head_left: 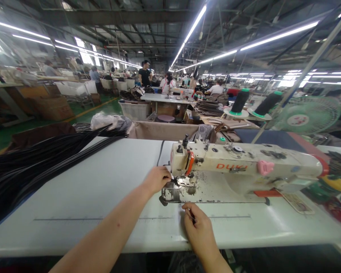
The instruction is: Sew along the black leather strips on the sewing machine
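A white sewing machine with orange lettering stands on the pale table. Beside its needle and presser foot, my left hand is closed, its fingertips pinching a short dark piece of a black strip. A narrow black strip also runs over the table behind the machine head. My right hand is curled near the table's front, just below the machine bed. Something small, thin and partly shiny shows between its fingers, too hidden to name.
Long black strips lie heaped on the table's left side. A printed ruler crosses the tabletop. Behind are a fabric-lined bin, two black thread cones and a green fan. Other people work farther back.
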Tool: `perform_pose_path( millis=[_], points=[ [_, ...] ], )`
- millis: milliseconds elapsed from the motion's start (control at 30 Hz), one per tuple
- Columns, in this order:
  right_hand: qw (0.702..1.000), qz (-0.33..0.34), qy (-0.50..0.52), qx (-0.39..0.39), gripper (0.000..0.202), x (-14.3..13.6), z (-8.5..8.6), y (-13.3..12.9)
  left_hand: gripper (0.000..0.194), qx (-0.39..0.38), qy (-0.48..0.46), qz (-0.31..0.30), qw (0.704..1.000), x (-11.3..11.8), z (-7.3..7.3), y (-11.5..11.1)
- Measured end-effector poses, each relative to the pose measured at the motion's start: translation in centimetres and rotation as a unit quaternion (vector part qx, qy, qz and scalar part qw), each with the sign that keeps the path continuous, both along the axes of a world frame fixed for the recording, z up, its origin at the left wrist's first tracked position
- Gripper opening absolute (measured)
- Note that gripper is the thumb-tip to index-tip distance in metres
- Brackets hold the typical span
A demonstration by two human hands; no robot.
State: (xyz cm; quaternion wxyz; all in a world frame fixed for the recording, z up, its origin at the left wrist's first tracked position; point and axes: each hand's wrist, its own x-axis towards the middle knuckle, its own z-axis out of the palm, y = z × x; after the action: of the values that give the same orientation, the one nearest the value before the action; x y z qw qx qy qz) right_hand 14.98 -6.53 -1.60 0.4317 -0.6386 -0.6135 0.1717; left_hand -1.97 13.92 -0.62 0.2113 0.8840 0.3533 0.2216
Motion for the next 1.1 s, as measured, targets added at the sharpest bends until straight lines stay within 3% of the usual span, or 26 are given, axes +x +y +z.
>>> perform_pose_path(
  millis=[533,700,900,1100],
  points=[
    [1.0,-0.005,-0.005,-0.004,0.022,0.0,0.0,0.0,0.015,-0.073,0.012,0.074,0.995,0.0,0.4,-2.6],
    [1.0,-0.004,-0.007,0.001,0.023,-0.2,0.1,0.2,0.018,-0.086,0.029,0.096,0.991,0.4,0.4,-5.3],
    [1.0,-0.002,-0.001,-0.009,0.023,-0.2,0.5,0.0,0.016,-0.115,0.055,0.123,0.984,2.5,0.2,-8.9],
    [1.0,0.002,0.019,-0.007,0.022,-0.2,0.8,-0.2,0.023,-0.115,0.077,0.14,0.981,4.0,0.3,-10.1]
  ],
)
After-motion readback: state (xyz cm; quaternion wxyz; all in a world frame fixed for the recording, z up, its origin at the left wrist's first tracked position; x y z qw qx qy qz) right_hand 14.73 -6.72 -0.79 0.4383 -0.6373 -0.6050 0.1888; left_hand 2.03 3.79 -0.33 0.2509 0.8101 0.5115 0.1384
